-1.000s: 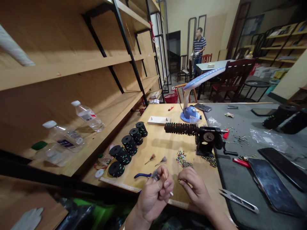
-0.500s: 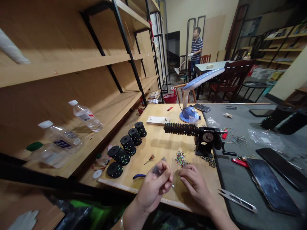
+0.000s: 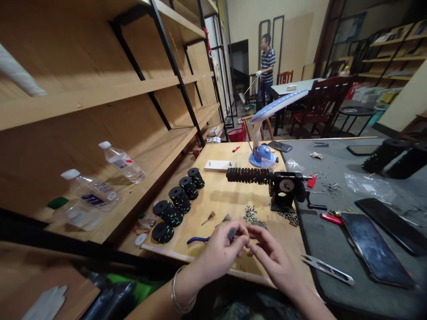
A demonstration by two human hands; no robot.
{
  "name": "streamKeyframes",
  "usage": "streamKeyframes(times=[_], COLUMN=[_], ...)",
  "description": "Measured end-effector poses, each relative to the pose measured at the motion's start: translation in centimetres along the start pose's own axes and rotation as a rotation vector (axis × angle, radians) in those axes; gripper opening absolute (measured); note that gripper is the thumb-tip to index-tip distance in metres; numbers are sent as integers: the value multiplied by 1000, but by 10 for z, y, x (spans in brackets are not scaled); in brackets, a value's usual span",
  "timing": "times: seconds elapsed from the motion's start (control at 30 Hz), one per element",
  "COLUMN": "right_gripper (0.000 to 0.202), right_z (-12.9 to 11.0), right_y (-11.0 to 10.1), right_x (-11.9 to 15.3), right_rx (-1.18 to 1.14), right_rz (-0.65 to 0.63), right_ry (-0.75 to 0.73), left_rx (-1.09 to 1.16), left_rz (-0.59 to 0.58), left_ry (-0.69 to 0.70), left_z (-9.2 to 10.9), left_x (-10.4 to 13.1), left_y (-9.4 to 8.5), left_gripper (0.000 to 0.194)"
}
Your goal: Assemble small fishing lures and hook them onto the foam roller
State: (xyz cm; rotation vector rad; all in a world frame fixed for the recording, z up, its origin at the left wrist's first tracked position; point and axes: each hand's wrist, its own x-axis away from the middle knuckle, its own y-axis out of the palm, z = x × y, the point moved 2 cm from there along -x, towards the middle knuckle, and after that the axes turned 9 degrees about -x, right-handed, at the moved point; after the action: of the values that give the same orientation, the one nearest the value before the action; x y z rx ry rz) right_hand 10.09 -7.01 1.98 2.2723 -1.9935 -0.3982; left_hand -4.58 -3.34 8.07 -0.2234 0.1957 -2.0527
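Observation:
My left hand (image 3: 228, 244) is closed around a small dark grey tuft (image 3: 232, 234), which shows between thumb and fingers. My right hand (image 3: 267, 249) meets it at the fingertips, pinched on something too small to make out. Just beyond them lies a pile of multicoloured beads (image 3: 251, 215). Left of the hands are a brush-like tuft with an orange part (image 3: 210, 216), another grey tuft (image 3: 227, 218) and blue-handled pliers (image 3: 198, 240). A black hand-cranked winder (image 3: 283, 189) stands behind, bearing a long dark spool (image 3: 247, 175).
Black spools (image 3: 180, 198) line the table's left side. A blue lamp (image 3: 263, 155) stands at the back. Silver snips (image 3: 328, 270), phones (image 3: 376, 249) and red-handled pliers (image 3: 332, 218) lie on the grey mat. Bottles (image 3: 123, 162) sit on the left shelf. A person (image 3: 267, 62) stands far back.
My right hand has moved left and up to meet my left hand. My left hand has turned, showing the grey tuft more clearly. The view has shifted slightly; the far person has moved a little.

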Motion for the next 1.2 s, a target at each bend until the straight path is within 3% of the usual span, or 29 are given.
streamKeyframes(times=[0.1,0.17,0.37,0.43,0.5,0.6,0.7,0.87,1.2], right_gripper=[38,40,32,36,41,49,55,59,57], right_z=[-4,1,25,35,47,66,76,77,68], right_y=[16,20,13,10,6,0,-3,-1,3], right_x=[3,5,11,14,18,24,30,36,42], right_rx=[-215,-237,106,162,77,-135,-211,-254,-239], right_rz=[-84,-70,14,14,59,208,333,384,341], right_ry=[145,202,164,159,211,333,379,388,411], left_rx=[-124,-180,-246,-182,-31,226,375,455,342], left_rz=[58,81,65,7,-55,-103,-103,-76,-2], left_ry=[34,49,29,-42,-155,-337,-435,-430,-387], left_z=[-2,-5,-27,-39,-53,-72,-83,-97,-109], left_x=[4,7,10,8,6,8,12,18,26], left_y=[-3,-6,-8,-5,-1,6,14,30,50], left_gripper=[11,10,10,13,18,37,44,49,39])
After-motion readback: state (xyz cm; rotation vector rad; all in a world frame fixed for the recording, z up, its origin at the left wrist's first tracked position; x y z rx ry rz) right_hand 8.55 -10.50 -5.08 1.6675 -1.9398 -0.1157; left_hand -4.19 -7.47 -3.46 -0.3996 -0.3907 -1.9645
